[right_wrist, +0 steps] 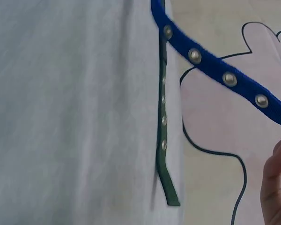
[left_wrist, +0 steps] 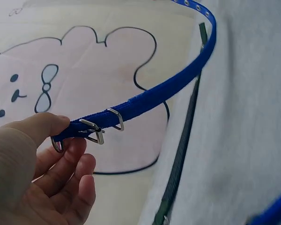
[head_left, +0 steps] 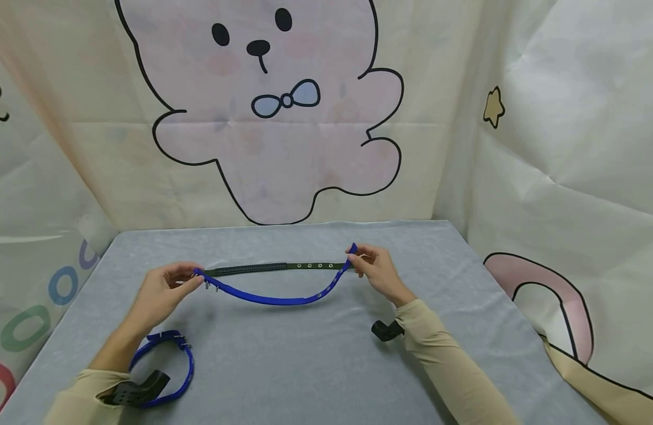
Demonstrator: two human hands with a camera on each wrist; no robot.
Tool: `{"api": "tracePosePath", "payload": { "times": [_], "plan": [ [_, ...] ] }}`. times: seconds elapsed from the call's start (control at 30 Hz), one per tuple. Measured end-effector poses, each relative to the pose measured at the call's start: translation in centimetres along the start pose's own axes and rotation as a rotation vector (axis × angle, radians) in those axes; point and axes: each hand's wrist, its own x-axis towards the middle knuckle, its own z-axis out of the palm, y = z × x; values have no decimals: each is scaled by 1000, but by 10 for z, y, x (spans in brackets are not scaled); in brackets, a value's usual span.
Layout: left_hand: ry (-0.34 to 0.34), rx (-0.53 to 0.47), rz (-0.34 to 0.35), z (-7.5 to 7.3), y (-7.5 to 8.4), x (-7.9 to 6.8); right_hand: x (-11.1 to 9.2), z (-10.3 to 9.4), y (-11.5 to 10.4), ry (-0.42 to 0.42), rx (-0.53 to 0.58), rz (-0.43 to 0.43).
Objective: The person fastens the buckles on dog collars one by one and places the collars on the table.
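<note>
A blue collar (head_left: 275,301) sags in a shallow curve between the two hands. My left hand (head_left: 164,290) pinches its buckle end between thumb and fingers; metal buckle (left_wrist: 96,133) and loops show in the left wrist view. At the other end, my right hand (head_left: 376,273) pinches the strap near its tip. Metal eyelets (right_wrist: 229,78) line that part in the right wrist view, where only a bit of the right hand appears at the edge. Behind the held strap, a dark green collar (head_left: 252,268) with eyelets lies stretched out on the table.
A second blue collar (head_left: 190,373), buckled into a loop, lies on the grey cloth-covered table (head_left: 284,366) beneath the left forearm. Black wrist cameras (head_left: 387,330) sit at both sleeves. Printed curtains (head_left: 326,159) stand behind the table and at both sides.
</note>
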Motion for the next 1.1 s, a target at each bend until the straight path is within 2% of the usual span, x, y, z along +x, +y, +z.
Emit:
{"api": "tracePosePath", "payload": {
  "times": [0.17,0.4,0.63,0.9,1.1],
  "plan": [
    [-17,-52,37,11,14,5,5,11,-5,24,19,-34],
    [-46,-115,81,23,32,13,8,22,-14,22,60,-40],
    [-61,-230,99,38,48,19,6,27,-17,2,45,-100],
    [-123,-334,124,56,52,19,0,33,-17,-64,36,-126],
    [-142,-343,90,64,53,17,-4,35,-23,-136,29,-109]
  ]
}}
